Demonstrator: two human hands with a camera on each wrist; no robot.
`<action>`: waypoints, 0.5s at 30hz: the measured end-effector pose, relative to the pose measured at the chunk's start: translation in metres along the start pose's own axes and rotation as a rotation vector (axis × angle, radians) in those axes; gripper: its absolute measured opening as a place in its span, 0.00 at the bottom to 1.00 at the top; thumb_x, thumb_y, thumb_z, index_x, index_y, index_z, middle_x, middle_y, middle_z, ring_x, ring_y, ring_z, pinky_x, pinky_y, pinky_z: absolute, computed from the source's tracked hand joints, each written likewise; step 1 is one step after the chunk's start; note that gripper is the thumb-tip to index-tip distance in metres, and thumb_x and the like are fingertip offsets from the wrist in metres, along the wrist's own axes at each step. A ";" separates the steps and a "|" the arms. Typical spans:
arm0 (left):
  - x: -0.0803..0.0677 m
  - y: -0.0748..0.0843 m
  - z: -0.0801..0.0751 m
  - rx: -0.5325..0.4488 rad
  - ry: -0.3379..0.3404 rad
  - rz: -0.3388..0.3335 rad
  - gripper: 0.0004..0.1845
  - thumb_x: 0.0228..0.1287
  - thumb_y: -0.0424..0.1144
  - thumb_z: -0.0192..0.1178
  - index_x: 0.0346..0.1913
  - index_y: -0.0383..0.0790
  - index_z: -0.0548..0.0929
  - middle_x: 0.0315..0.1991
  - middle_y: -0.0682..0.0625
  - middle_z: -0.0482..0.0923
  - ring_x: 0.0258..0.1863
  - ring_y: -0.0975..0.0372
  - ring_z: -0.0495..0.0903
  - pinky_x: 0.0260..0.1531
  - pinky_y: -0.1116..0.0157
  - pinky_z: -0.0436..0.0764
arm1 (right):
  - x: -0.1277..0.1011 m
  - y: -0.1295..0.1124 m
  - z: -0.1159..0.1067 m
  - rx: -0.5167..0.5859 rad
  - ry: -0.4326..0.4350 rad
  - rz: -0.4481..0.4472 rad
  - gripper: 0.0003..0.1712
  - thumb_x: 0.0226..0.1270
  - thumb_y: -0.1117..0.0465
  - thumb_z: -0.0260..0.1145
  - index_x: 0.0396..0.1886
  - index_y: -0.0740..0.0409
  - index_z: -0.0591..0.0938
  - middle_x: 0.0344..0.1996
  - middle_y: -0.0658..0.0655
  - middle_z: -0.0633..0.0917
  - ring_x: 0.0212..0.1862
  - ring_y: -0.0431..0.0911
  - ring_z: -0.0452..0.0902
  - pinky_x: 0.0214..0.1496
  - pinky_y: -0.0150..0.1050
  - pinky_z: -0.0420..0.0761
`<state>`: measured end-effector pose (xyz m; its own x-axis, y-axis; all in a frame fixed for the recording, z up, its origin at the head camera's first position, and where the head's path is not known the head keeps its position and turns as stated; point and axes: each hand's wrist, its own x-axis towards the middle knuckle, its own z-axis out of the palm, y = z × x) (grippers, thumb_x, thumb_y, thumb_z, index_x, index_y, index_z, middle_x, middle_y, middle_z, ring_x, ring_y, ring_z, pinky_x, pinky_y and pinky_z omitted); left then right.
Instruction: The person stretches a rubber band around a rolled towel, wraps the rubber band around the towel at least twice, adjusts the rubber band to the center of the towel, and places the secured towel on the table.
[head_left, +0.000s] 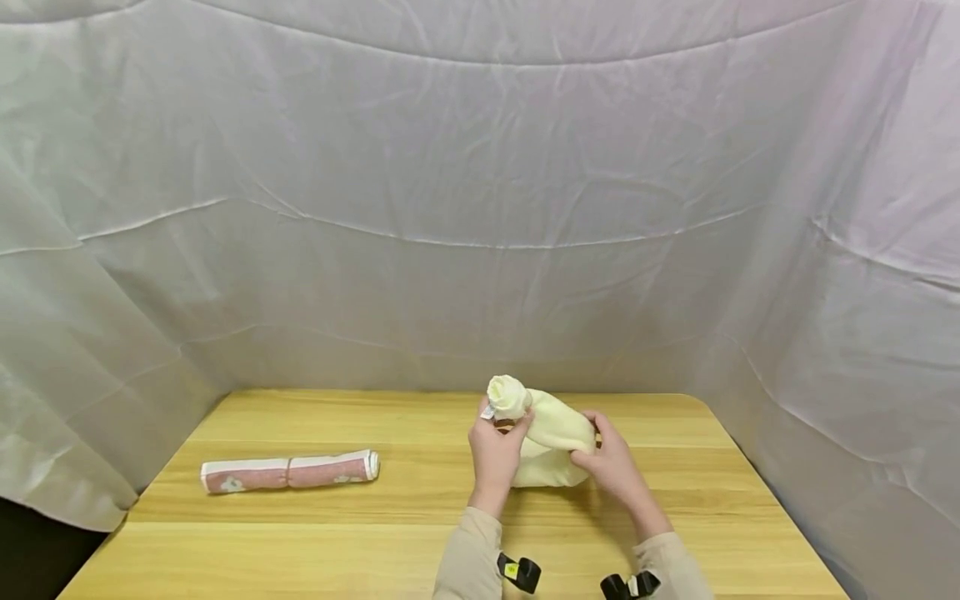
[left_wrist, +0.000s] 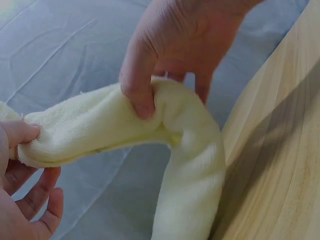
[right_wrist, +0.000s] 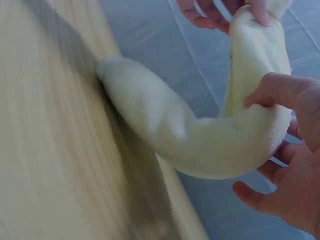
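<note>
Towel (head_left: 561, 422), pale yellow and sharply bent, is held at the table (head_left: 337, 554), right of its middle. The left hand (head_left: 497, 457) pinches it just beside its bunched far end; the right hand (head_left: 617, 468) grips it at the bend. Well apart, a pink roll (head_left: 322, 473) lies to the left.

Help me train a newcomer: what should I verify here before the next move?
1. Left grip on the pale yellow cloth: ok, pinching it between thumb and fingers.
2. Right grip on the same cloth: ok, holding it near its bend.
3. Cloth lying straight: not ok, it bends sharply.
4. Pink roll out of the way: ok, it lies apart on the table, to the left.
5. Cloth's lower end resting firmly on the table: cannot tell.
</note>
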<state>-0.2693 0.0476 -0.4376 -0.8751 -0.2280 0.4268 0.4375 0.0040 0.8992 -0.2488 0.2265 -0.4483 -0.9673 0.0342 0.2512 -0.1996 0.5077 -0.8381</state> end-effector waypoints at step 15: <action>0.003 -0.005 -0.005 0.046 -0.034 -0.111 0.42 0.45 0.40 0.77 0.65 0.51 0.68 0.50 0.42 0.80 0.36 0.61 0.80 0.32 0.69 0.81 | -0.003 -0.014 -0.014 -0.488 0.429 -0.434 0.33 0.32 0.77 0.72 0.47 0.66 0.79 0.41 0.65 0.81 0.45 0.60 0.74 0.43 0.56 0.73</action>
<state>-0.2725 0.0420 -0.4412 -0.9246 -0.1964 0.3264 0.3280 0.0254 0.9443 -0.2404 0.2312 -0.4302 -0.6538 0.0250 0.7562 -0.3588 0.8697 -0.3390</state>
